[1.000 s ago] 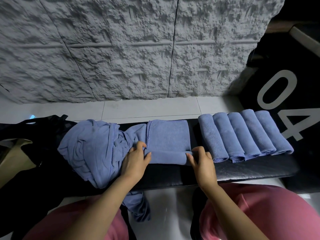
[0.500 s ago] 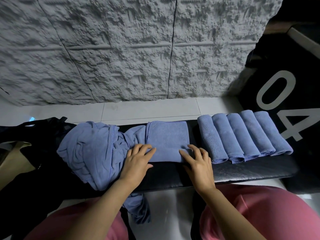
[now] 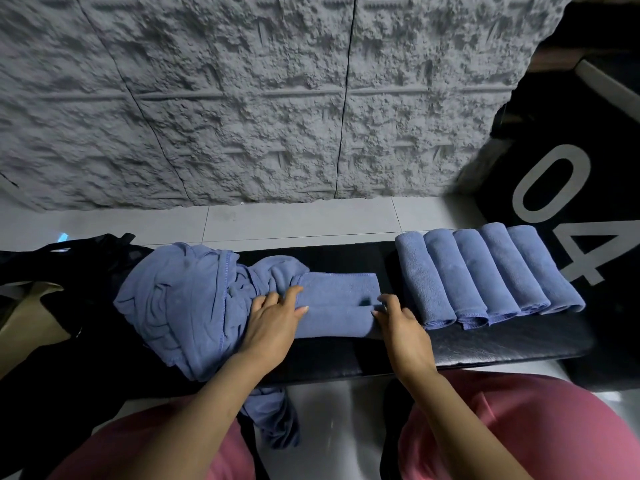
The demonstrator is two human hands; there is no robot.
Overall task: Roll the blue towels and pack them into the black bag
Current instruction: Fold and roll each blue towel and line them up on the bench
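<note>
A blue towel (image 3: 341,306) lies half rolled on the black padded bench (image 3: 502,344), its rolled part nearest me and a flat part behind it. My left hand (image 3: 273,320) rests across the roll's left end with fingers spread. At the roll's right end my right hand (image 3: 398,323) pinches it between thumb and fingers. A heap of loose blue towels (image 3: 180,299) lies left of the roll, one hanging off the bench front. Several rolled blue towels (image 3: 485,275) lie side by side on the right. The black bag (image 3: 114,258) sits at the far left, partly under the heap.
A rough grey wall (image 3: 277,98) rises behind the bench, with a strip of pale floor tiles (image 3: 294,220) between them. A black panel with a white "04" (image 3: 561,188) stands at the right. My knees in pink trousers (image 3: 502,417) are under the bench's front edge.
The roll has grown thicker and moved away from me, so the flat part is shorter. Both hands moved forward with it; the right went from flat to pinching.
</note>
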